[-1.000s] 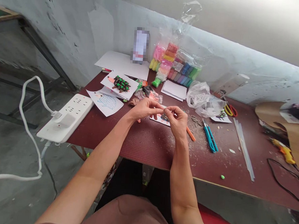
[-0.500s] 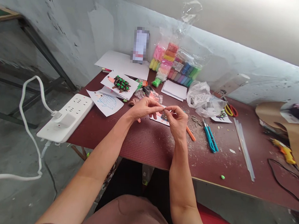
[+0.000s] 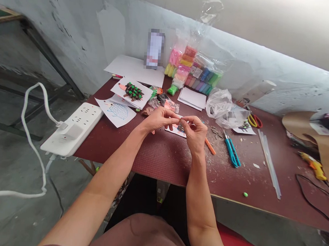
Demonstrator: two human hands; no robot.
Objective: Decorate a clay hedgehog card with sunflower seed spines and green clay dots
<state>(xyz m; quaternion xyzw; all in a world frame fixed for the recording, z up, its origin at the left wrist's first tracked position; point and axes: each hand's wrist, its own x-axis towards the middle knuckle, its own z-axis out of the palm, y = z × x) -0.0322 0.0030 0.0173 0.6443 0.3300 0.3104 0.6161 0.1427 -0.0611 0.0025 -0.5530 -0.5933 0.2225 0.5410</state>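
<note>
My left hand (image 3: pixel 161 120) and my right hand (image 3: pixel 195 132) meet fingertip to fingertip above the table. Thumb and forefinger are pinched together on each hand, and whatever sits between them is too small to make out. Just under the fingers lies a white card (image 3: pixel 172 129) with a pinkish shape and dark, spiky pieces on it, partly covered by my right hand. To the right of that hand are several small, dark, elongated pieces (image 3: pixel 216 132), an orange stick-like tool (image 3: pixel 210 146) and a teal cutter (image 3: pixel 232 151).
Hedgehog pictures (image 3: pixel 117 111) and a white power strip (image 3: pixel 72 130) are at left. Bagged coloured clay (image 3: pixel 202 79), paper (image 3: pixel 192 98) and crumpled plastic bags (image 3: pixel 220 104) stand behind. At right lie scissors (image 3: pixel 255 121), clear glue sticks (image 3: pixel 269 164) and a yellow glue gun (image 3: pixel 315 167) with a black cord.
Both hands stay pinched together over the card, with only a very slight shift of the fingers. Nothing else has visibly moved on the table.
</note>
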